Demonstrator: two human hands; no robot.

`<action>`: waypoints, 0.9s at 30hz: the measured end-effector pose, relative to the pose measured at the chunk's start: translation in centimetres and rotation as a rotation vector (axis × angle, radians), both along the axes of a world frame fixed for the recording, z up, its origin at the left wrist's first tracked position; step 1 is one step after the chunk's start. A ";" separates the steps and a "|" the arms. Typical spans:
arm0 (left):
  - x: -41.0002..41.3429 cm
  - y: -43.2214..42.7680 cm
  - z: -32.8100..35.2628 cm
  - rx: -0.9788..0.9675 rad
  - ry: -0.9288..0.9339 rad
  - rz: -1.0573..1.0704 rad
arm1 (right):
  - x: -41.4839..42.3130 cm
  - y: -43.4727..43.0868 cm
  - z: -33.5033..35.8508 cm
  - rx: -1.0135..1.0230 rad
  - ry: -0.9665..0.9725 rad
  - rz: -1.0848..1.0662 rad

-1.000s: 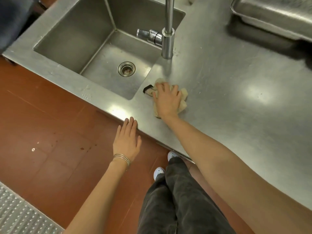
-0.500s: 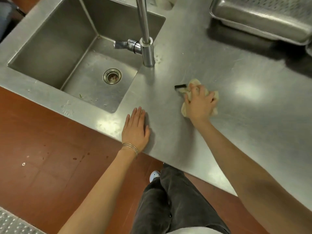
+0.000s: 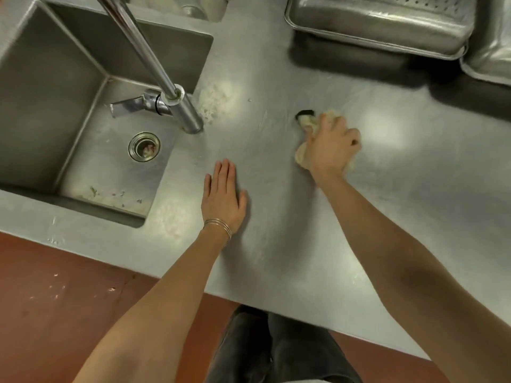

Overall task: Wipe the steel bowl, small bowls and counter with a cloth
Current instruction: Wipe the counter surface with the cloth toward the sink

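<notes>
With the right hand [image 3: 331,146] clenching its grip round the cloth [image 3: 302,158] on the middle of the surface [image 3: 387,217] and the left hand [image 3: 222,200] flat, grip released, near the front edge, wiping seems unfinished: a whitish smear [image 3: 214,102] shows beside the faucet [image 3: 190,120].

Cloth [image 3: 307,122] mostly hidden under blurred right hand [image 3: 331,150] (edges smeared).

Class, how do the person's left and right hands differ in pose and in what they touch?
The left hand lies flat, fingers straight, on the bare counter; the right hand curls round the cloth. The left hand is nearer the sink than the right hand. Both are over the counter.
</notes>
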State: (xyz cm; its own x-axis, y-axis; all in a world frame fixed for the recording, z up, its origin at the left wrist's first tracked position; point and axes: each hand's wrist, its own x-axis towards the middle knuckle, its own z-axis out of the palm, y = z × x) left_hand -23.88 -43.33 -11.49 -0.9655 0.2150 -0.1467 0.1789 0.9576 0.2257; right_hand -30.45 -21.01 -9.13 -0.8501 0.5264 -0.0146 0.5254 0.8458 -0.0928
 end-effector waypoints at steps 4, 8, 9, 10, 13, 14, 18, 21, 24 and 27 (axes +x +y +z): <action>0.2 0.2 -0.4 0.010 0.021 0.019 | 2.5 -3.1 -1.4 0.052 0.086 0.519; 0.1 0.1 -0.3 0.026 0.032 0.031 | 0.8 2.1 -1.3 0.085 0.147 0.872; 0.0 0.1 -0.3 0.024 0.037 0.036 | -0.7 2.8 -1.1 0.087 0.153 0.822; 0.0 0.1 -0.4 0.027 0.036 0.041 | -2.7 2.9 -0.8 0.068 0.129 0.731; 0.1 0.1 -0.4 0.045 0.030 0.043 | -9.4 0.7 -0.1 0.022 0.022 0.458; 0.0 0.1 -0.4 0.048 0.033 0.046 | -11.2 -0.7 0.1 0.037 0.007 0.416; 0.0 0.2 -0.6 0.064 0.043 0.052 | -15.1 -5.4 0.1 0.062 0.015 0.430; 0.0 0.2 -0.5 0.063 0.046 0.049 | -13.8 -7.4 -0.2 0.089 0.012 0.639; 0.0 0.2 -0.4 0.058 0.040 0.049 | -10.1 -8.2 -0.2 0.059 0.003 0.917; -0.1 0.1 -0.3 0.072 0.035 0.051 | -7.9 -5.4 -0.1 0.046 -0.007 1.081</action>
State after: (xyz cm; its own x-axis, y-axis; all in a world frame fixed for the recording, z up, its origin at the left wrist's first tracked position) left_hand -23.96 -43.28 -11.82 -0.9798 0.1741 -0.0984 0.1393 0.9471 0.2891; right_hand -38.35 -26.45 -9.23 -0.8649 -0.5015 -0.0202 -0.5002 0.8645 -0.0489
